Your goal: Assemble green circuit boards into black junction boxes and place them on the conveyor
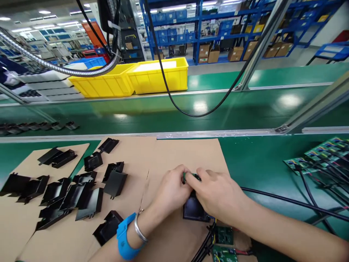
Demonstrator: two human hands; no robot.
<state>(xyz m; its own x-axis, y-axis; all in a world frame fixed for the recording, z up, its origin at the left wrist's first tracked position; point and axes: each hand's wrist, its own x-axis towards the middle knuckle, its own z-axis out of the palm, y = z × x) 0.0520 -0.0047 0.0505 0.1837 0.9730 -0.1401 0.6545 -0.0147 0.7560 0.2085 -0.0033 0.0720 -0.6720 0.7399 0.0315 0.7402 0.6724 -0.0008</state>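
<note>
My left hand [173, 189] and my right hand [218, 193] meet at the middle of the cardboard, fingers closed and thumbs together. Between their fingertips shows the edge of a small green circuit board [195, 177], mostly hidden by the hands. Just under them is an open black plastic housing [195, 209], partly covered by my right hand. Whether the board sits inside it I cannot tell. A black cable [272, 198] runs from beside my right hand to the right. Below the housing lie more green circuit boards [224, 235] and a bundle of black wires [203, 247].
Several black housings [75, 196] are scattered over the cardboard sheets [131, 203] at left. Wired circuit boards [324, 153] are piled at right on the green bench [253, 163]. A hanging black cable [196, 115] loops down beyond the metal rail; yellow bins [160, 78] stand behind.
</note>
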